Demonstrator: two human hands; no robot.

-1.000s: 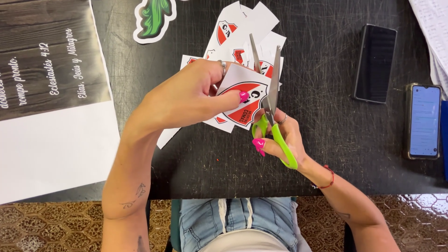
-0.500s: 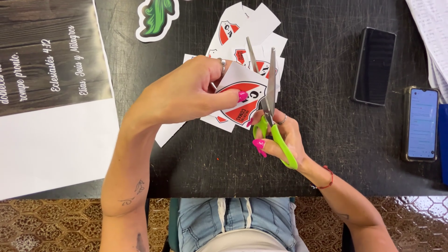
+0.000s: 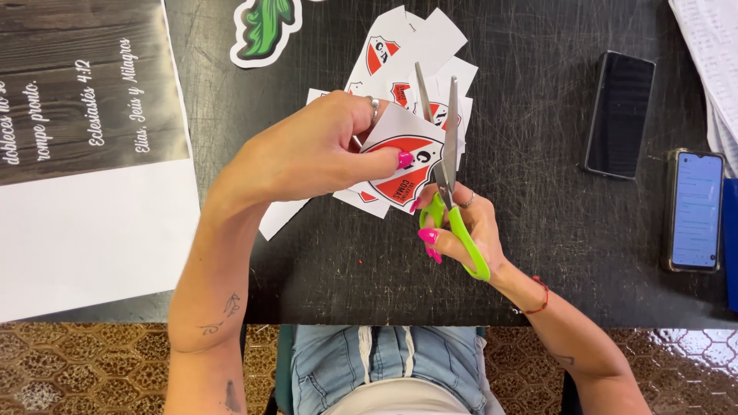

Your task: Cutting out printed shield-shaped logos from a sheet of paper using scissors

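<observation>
My left hand [image 3: 307,154] pinches a white paper cut-out printed with a red and white shield [image 3: 403,165], held just above the black table [image 3: 323,261]. My right hand [image 3: 461,230] grips green-handled scissors [image 3: 446,177]; their blades are spread apart and point away from me along the shield's right edge. Under my hands lies a pile of several similar shield cut-outs [image 3: 392,46].
A large printed sheet, dark on top and white below [image 3: 84,192], covers the table's left side. A green leaf cut-out [image 3: 265,27] lies at the far edge. A dark phone [image 3: 619,115] and a lit phone [image 3: 696,211] lie to the right, near white papers [image 3: 711,54].
The scissor blades have spread wider and shifted slightly along the shield's right edge. My left hand still holds the same cut-out in nearly the same place.
</observation>
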